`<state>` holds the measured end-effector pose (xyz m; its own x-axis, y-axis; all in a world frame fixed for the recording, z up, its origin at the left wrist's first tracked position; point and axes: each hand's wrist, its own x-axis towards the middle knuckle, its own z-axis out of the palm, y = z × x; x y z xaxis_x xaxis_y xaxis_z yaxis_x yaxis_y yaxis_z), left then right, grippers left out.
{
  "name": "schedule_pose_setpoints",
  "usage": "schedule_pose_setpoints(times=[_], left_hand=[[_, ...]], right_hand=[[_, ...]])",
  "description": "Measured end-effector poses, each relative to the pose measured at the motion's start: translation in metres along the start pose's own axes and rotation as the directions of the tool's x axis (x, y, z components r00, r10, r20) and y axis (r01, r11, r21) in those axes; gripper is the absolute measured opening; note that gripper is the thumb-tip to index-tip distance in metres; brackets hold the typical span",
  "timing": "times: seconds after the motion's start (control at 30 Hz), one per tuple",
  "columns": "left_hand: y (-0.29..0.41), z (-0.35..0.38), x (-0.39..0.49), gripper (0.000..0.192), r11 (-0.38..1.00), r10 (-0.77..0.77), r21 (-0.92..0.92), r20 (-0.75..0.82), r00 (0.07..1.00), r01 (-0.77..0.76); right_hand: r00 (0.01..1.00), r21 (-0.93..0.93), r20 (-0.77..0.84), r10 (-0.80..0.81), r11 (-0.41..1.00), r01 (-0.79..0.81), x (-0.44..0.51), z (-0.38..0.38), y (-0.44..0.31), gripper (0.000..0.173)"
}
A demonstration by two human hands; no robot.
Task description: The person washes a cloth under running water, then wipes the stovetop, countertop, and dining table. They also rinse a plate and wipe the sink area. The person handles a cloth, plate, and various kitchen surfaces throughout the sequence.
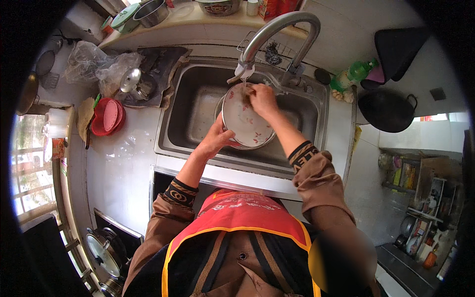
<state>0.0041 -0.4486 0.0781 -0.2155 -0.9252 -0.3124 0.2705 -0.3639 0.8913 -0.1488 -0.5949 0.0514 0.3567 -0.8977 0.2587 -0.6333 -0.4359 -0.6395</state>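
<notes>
A white bowl with a red leaf pattern [246, 126] is tilted over the stainless steel sink [193, 107]. My left hand [217, 137] grips its lower left rim, thumb on the inside edge. Inside the bowl's upper part, my right hand [262, 98] holds a brownish scrubber [246, 97] against the surface; the fingers partly hide it. Water runs from the curved metal faucet [282, 18] just above. Behind the bowl, the rim of another round vessel shows at the left; its kind is unclear.
A wire rack with a dark scouring pad [273, 52] stands behind the faucet. Left of the sink are a red plastic basket [97, 120], a metal lid [130, 80] and plastic bags [87, 63]. At the right are a green bottle [356, 70] and a black wok [386, 110].
</notes>
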Motion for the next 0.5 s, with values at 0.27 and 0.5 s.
schedule_pose_setpoints(times=[0.27,0.5], left_hand=[[0.004,-0.018,0.004,0.058,0.994,0.037,-0.105,0.079,0.996,-0.028],[-0.002,0.0,0.016,0.051,0.976,-0.108,-0.206,-0.148,0.983,0.076]], right_hand=[[0.959,0.485,0.274,-0.066,0.871,-0.079,-0.042,0.018,-0.04,0.02],[0.751,0.139,0.648,-0.124,0.989,0.044,-0.056,-0.028,-0.037,0.014]])
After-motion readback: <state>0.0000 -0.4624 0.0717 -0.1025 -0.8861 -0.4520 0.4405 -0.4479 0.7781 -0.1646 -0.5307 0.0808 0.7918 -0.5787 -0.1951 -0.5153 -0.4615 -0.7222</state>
